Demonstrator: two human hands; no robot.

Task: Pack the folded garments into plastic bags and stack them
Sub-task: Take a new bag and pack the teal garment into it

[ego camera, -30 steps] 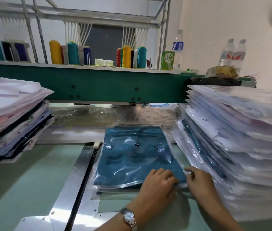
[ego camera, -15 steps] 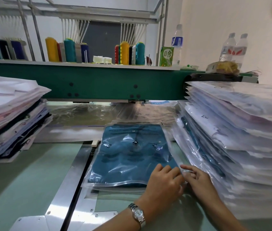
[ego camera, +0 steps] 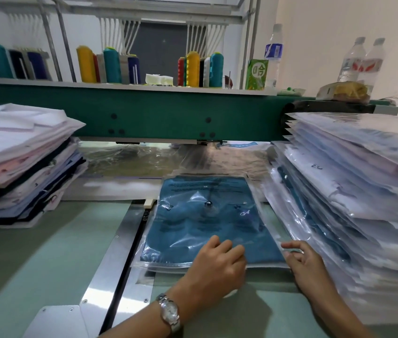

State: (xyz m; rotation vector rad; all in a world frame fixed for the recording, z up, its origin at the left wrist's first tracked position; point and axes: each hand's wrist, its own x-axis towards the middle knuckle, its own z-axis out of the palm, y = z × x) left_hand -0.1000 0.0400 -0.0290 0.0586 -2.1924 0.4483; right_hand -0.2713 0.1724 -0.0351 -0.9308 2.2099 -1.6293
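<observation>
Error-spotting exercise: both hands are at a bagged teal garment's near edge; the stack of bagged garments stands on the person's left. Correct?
No: the head view shows the stack of bagged garments on the person's right. Left hand and right hand are at the near edge of the bagged teal garment.

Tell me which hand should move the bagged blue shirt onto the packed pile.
Right, probably. The right hand is at the near right corner of the bag, beside the packed pile on that side. The left hand lies on the near edge, farther from it.
</observation>
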